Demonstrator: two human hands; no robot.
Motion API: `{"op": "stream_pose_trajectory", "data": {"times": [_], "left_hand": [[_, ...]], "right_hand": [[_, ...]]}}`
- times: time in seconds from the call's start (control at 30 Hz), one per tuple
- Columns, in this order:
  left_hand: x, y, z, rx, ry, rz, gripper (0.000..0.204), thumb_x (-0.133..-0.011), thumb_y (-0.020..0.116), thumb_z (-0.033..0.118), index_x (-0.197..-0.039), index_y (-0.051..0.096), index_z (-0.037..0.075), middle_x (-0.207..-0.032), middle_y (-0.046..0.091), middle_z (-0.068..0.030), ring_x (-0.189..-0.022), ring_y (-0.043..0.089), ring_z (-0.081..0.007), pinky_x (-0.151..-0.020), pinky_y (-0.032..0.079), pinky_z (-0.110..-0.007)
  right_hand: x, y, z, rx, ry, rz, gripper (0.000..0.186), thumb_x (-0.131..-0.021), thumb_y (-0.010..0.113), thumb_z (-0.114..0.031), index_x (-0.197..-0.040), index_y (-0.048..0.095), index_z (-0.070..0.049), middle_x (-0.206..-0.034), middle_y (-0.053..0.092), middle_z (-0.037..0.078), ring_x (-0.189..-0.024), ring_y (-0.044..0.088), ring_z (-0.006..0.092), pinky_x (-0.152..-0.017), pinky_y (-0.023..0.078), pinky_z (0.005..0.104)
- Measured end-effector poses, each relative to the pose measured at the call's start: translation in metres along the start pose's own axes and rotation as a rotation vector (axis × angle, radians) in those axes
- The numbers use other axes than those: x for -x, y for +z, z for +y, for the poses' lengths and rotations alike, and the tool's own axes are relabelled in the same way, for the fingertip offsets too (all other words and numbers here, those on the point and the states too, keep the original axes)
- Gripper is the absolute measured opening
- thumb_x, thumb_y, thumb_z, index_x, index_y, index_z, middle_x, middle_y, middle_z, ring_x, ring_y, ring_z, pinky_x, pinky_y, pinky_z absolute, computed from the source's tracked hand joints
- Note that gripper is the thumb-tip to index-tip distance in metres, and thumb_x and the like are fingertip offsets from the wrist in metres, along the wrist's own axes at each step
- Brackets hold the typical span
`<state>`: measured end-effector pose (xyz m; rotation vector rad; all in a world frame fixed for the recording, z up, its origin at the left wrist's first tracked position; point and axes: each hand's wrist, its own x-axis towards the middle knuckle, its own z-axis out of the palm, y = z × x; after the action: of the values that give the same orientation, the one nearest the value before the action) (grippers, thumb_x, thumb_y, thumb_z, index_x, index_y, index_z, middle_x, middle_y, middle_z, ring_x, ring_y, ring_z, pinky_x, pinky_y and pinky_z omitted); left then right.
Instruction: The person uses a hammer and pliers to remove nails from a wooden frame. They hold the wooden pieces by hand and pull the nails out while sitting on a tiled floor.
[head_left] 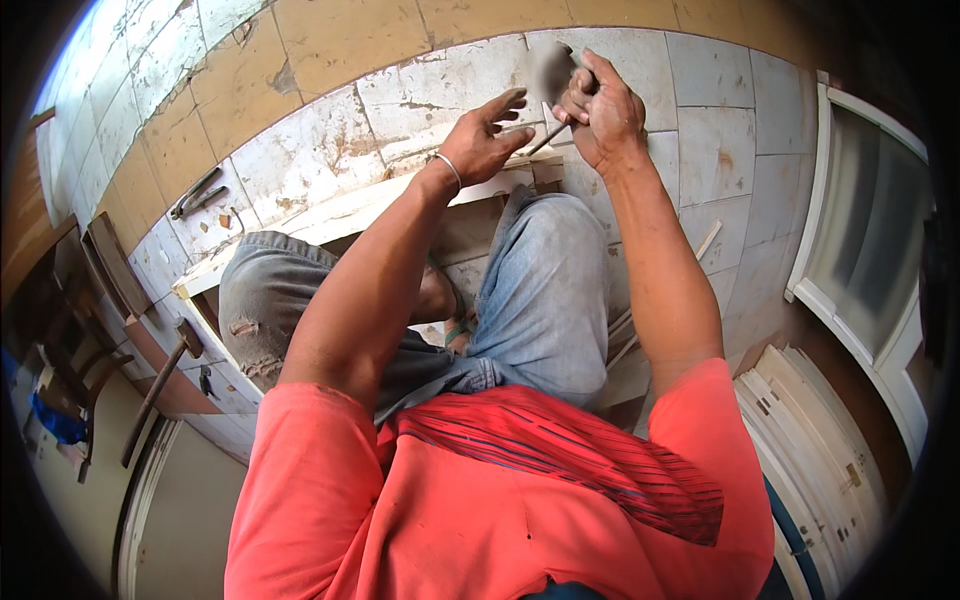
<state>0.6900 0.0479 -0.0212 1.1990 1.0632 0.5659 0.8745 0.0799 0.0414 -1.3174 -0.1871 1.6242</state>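
My right hand [603,112] is closed round a tool with a thin dark shaft [548,139] that slants down to the left. A dark, blurred shape [556,72] shows beside its fingers; I cannot tell whether it belongs to the tool. Just left of it, my left hand [484,137] is held with fingers stretched apart and nothing in them, a bangle on its wrist. Below both hands lies a long white-painted wooden frame [325,215], running from my left knee to beyond my right knee. My forearm and legs hide part of it.
Pliers [198,194] lie on the worn tiled floor [712,80] at the left. Nearer me is a long-handled hammer [163,385]. A white-framed glazed panel [868,225] stands at the right, with stacked white boards [815,455] below it. A thin white strip [710,240] lies on the tiles.
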Motion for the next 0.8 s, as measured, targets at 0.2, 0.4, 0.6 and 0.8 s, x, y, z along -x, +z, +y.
{"op": "stream_pose_trajectory", "data": {"times": [0.2, 0.4, 0.6, 0.8], "left_hand": [[-0.032, 0.015, 0.019, 0.253, -0.188, 0.071, 0.035, -0.098, 0.062, 0.011, -0.129, 0.056, -0.003, -0.108, 0.073, -0.0143, -0.098, 0.07, -0.0207, -0.087, 0.056, -0.033], [-0.038, 0.031, -0.029, 0.39, -0.24, 0.17, 0.017, -0.099, 0.062, 0.013, -0.109, 0.058, 0.0, -0.104, 0.073, -0.014, -0.094, 0.07, -0.0204, -0.082, 0.056, -0.033], [-0.034, 0.035, -0.039, 0.337, -0.343, 0.214, 0.021, -0.099, 0.063, 0.014, -0.113, 0.057, -0.001, -0.104, 0.073, -0.0155, -0.09, 0.071, -0.0213, -0.077, 0.057, -0.032], [-0.033, 0.036, -0.04, 0.361, -0.362, 0.164, 0.029, -0.098, 0.065, 0.016, -0.121, 0.06, -0.001, -0.103, 0.072, -0.0148, -0.088, 0.069, -0.0189, -0.076, 0.057, -0.031]], "right_hand": [[-0.061, 0.014, 0.005, 0.279, -0.194, -0.037, 0.036, -0.096, 0.061, -0.037, -0.094, 0.061, -0.001, -0.073, 0.057, 0.007, -0.068, 0.055, 0.0203, -0.069, 0.048, 0.0359], [-0.093, -0.098, 0.027, 1.752, -0.115, 0.316, 0.056, -0.084, 0.063, -0.029, -0.136, 0.056, -0.012, -0.138, 0.055, 0.017, -0.133, 0.048, 0.0352, -0.108, 0.04, 0.0509], [-0.087, -0.15, 0.035, 1.812, -0.204, 0.161, 0.05, -0.084, 0.068, -0.026, -0.131, 0.059, -0.01, -0.131, 0.057, 0.017, -0.124, 0.054, 0.0359, -0.104, 0.044, 0.0494], [-0.084, -0.113, -0.001, 1.59, -0.386, 0.056, 0.05, -0.088, 0.066, -0.036, -0.125, 0.062, -0.004, -0.109, 0.067, 0.02, -0.104, 0.065, 0.0345, -0.092, 0.051, 0.0418]]}}
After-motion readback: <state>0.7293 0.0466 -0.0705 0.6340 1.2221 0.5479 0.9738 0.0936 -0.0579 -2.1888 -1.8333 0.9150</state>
